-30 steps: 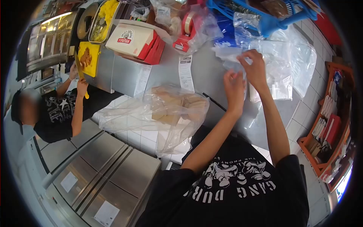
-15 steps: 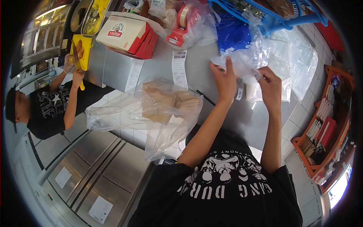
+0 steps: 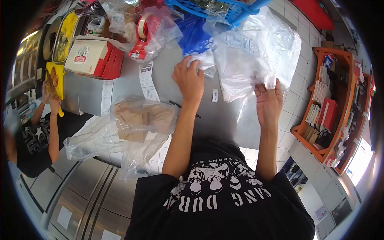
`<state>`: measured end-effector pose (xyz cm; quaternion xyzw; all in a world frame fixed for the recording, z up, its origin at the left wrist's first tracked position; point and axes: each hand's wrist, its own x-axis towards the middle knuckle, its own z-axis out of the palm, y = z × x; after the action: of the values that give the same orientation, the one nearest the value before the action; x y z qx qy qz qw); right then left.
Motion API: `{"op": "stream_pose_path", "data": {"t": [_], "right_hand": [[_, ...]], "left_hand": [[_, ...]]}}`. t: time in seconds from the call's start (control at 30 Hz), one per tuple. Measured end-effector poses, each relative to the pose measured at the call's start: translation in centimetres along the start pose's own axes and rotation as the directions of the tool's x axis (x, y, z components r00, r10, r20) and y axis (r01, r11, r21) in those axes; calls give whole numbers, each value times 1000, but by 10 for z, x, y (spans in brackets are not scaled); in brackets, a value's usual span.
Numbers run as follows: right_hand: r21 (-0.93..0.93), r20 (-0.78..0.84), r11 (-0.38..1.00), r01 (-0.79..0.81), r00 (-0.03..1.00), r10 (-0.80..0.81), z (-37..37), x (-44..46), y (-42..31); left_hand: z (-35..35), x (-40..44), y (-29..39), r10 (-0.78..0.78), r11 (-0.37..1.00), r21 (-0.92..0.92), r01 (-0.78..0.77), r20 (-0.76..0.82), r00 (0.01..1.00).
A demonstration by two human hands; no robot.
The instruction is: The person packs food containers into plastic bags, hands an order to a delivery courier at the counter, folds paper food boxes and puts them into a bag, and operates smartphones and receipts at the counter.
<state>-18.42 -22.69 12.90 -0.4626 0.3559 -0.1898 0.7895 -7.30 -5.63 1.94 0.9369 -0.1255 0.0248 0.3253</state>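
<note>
My right hand [image 3: 269, 105] pinches a clear plastic bag [image 3: 240, 76] by its gathered edge, near the right side of the steel counter. The bag lies loosely over a stack of clear plastic [image 3: 280, 44]. My left hand [image 3: 189, 82] is beside a blue plastic packet [image 3: 195, 35] with a whitish, crumpled end. Its fingers are bent and apart, touching or just above that end, with nothing visibly held. Left of this hand, a clear bag with brown paper packages [image 3: 134, 120] sits at the counter's front edge.
Beyond my left hand are a printed receipt [image 3: 148, 82], a red tape dispenser [image 3: 138, 52] and a red-and-white food box [image 3: 94, 58]. A blue basket [image 3: 224, 12] stands at the back. At far left, a co-worker [image 3: 38, 130] cuts food on a yellow board [image 3: 60, 78].
My hands have moved apart: the right has drawn the clear plastic down and outward, while the left has let go of it. The whole view has shifted, so the counter things appear further left.
</note>
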Motion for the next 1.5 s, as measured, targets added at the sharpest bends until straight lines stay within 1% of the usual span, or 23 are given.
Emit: {"op": "stream_pose_path", "data": {"t": [0.1, 0.13, 0.17, 0.2, 0.23, 0.27, 0.37, 0.4, 0.47, 0.57, 0.6, 0.7, 0.73, 0.77, 0.83, 0.87, 0.97, 1.03, 1.07, 1.17, 1.27, 1.37, 1.5], "right_hand": [[-48, 101, 995, -85, 991, 90, -23, 3, -10], [-30, 82, 995, -97, 992, 99, -33, 7, -6], [-137, 37, 985, -101, 994, 107, -28, 9, -10], [-243, -11, 963, -115, 993, 116, -18, 6, -13], [-342, -62, 930, -135, 991, 121, -13, 4, -15], [-427, -87, 898, -108, 993, 78, -15, 5, -6], [-541, -112, 840, 29, 988, -106, 15, 1, 6], [-633, -32, 761, 143, 977, -210, 14, 4, 9], [-645, -89, 762, 53, 986, -144, 11, 5, 2], [-567, -93, 823, -7, 994, -56, 13, 3, -2], [-523, -76, 852, -16, 997, -28, 15, 4, -2], [-711, -16, 698, -88, 994, 109, 15, 7, -3], [-774, -31, 627, -87, 995, 99, 17, 10, -4], [-792, -6, 610, -35, 999, 50, 20, 13, -3], [-818, 50, 571, 70, 997, -51, 26, 23, 2], [-820, 178, 482, 310, 937, -300, 24, 33, 18], [-672, 410, 577, 464, 882, -231, 48, 45, 37], [-769, 548, 419, 483, 835, 43, 52, 63, 65], [-818, 532, 278, 503, 846, 37, 56, 66, 77], [-769, 608, 84, 634, 765, -213, 67, 62, 104], [-783, 581, 129, 609, 789, -200, 58, 69, 119], [-821, 515, 240, 518, 853, -82, 54, 71, 111], [-805, 483, 387, 450, 876, -14, 56, 64, 90]], "left_hand": [[-25, -6, 20, 58, 994, 92, -62, 53, 997], [-45, -7, 38, 81, 991, 97, -91, 102, 991], [-53, -8, 49, 103, 988, 101, -118, 148, 984], [-51, -12, 55, -75, 934, -315, 165, 280, 957], [-47, -16, 61, -169, 647, -613, 454, 465, 869], [-46, -19, 65, -155, 205, -716, 668, 650, 744], [-72, -17, 84, 61, -379, -397, 836, 890, 451], [-74, -19, 82, 39, -211, -464, 861, 876, 481], [-76, -25, 76, 16, 141, -544, 827, 837, 547], [-75, -29, 75, -63, 142, -753, 642, 641, 765], [-74, -31, 72, -78, 159, -770, 618, 614, 785], [-74, -34, 67, -97, 231, -790, 568, 562, 822], [-78, -34, 69, -90, 270, -780, 565, 563, 821], [-80, -35, 69, -84, 309, -768, 561, 566, 820], [-79, -40, 65, -105, 286, -801, 527, 520, 848], [-78, -45, 61, -116, 275, -815, 510, 499, 859], [-82, -57, 44, -152, 393, -769, 504, 487, 860], [-92, -70, 35, -183, 449, -735, 508, 481, 857], [-96, -76, 33, -202, 474, -717, 512, 477, 855], [-109, -83, 34, -265, 524, -697, 490, 413, 871], [-108, -86, 29, -228, 556, -712, 430, 367, 902], [-118, -82, 33, -218, 532, -729, 430, 373, 902], [-134, -77, 43, -230, 477, -725, 496, 442, 867]]}}
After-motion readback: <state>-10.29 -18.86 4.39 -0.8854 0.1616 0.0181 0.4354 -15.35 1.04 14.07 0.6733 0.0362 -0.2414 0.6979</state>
